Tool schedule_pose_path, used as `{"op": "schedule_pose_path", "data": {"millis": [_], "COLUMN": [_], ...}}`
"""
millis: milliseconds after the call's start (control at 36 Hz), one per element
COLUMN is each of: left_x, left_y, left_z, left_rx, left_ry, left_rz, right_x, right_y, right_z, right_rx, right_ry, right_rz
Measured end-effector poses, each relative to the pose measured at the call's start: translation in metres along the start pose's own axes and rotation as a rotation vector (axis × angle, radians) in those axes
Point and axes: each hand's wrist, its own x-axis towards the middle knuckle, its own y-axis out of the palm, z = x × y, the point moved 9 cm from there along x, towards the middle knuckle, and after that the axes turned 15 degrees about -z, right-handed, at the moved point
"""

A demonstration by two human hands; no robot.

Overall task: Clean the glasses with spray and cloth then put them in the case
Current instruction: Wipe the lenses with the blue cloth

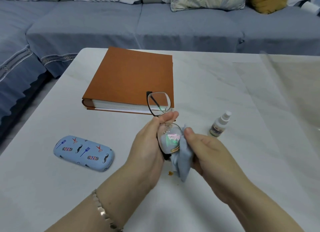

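My left hand (147, 145) holds the black-framed glasses (158, 102) upright by the bridge, one lens above my fingers and one below. My right hand (206, 152) pinches a light blue cloth (183, 162) against the lower lens, which shows droplets and a rainbow sheen. The cloth hangs down below the frame. A small spray bottle (219, 125) with a white nozzle stands on the table just right of my hands. The closed blue glasses case (84, 153), printed with moustaches, combs and scissors, lies on the table to the left.
A thick orange-brown album (131, 77) lies behind my hands on the white table (225, 86). A small brown crumb (170, 173) sits under the cloth. A blue-grey sofa (155, 24) with cushions runs along the far side and left.
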Motion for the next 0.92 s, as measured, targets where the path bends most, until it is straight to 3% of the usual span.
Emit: {"op": "schedule_pose_path", "data": {"millis": [139,250,306,389,444,528,583,667,750,861,917], "left_x": [-0.004,0.002,0.006,-0.008,-0.020,-0.029,-0.028,-0.021,-0.019,-0.018,-0.016], "left_y": [0.001,-0.012,-0.025,-0.030,-0.020,0.003,0.018,0.020,0.014,0.013,0.009], "left_z": [0.008,0.001,-0.019,-0.062,-0.078,-0.082,-0.068,-0.033,-0.018,-0.015,-0.014], "left_rx": [0.059,0.410,0.610,0.808,0.862,0.996,1.134,1.359,1.486,1.271,1.139], "left_ry": [-0.018,0.099,0.302,0.762,0.978,1.123,1.039,0.714,0.556,0.418,0.337], "left_rz": [0.005,-0.032,-0.123,-0.244,-0.199,0.007,0.242,0.469,0.500,0.491,0.459], "right_x": [0.006,0.015,0.018,0.022,0.023,0.023,0.021,0.021,0.027,0.034,0.037], "right_y": [-0.013,-0.030,-0.043,-0.053,-0.052,-0.042,-0.033,-0.023,-0.024,-0.028,-0.037], "right_z": [-0.009,-0.008,-0.003,0.002,0.007,0.016,0.020,0.027,0.034,0.037,0.039], "right_rx": [0.009,-0.089,-0.197,-0.383,-0.502,-0.637,-0.696,-0.720,-0.684,-0.582,-0.448], "right_ry": [0.035,-0.013,-0.069,-0.103,-0.128,-0.193,-0.229,-0.247,-0.286,-0.273,-0.253], "right_rz": [-0.082,-0.086,-0.092,-0.048,0.012,0.121,0.198,0.254,0.215,0.122,-0.005]}}
